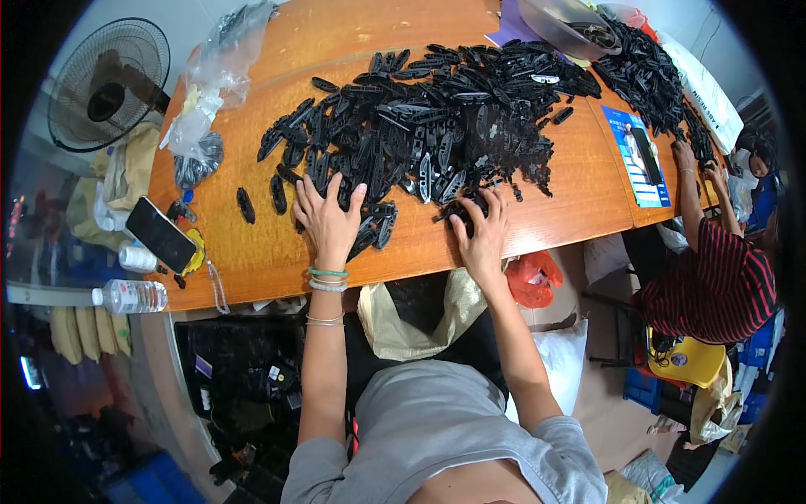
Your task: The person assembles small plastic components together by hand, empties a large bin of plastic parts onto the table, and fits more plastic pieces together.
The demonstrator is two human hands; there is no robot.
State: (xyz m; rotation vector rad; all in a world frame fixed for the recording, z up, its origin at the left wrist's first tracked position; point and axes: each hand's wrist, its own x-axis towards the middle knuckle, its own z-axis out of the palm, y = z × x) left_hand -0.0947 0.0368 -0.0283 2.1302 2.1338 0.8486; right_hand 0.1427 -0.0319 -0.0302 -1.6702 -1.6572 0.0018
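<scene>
Left hand lies flat, fingers spread wide, palm down on the near edge of a heap of flat black elongated plastic parts — an open grip, pressing rather than holding. Right hand is curled narrow over a small cluster of the same parts; whether a piece is actually pinched under the fingers cannot be told.

Heap spreads away from both hands across the orange-brown wooden tabletop, thickest beyond the right hand. A few stray parts lie singly outboard of the left hand.

Step in hand, by judgement: raking or sorting pieces from the pile's near rim. Next move would likely call for closing the fingers on one piece and drawing it toward the body — clear of its neighbours.

Long axes: no common heading in the heap; the strays by the left hand run roughly away from the body.

Outboard of the left hand: a dark phone, a clear plastic bottle. Beyond the right hand, another person's hand works a second pile.
</scene>
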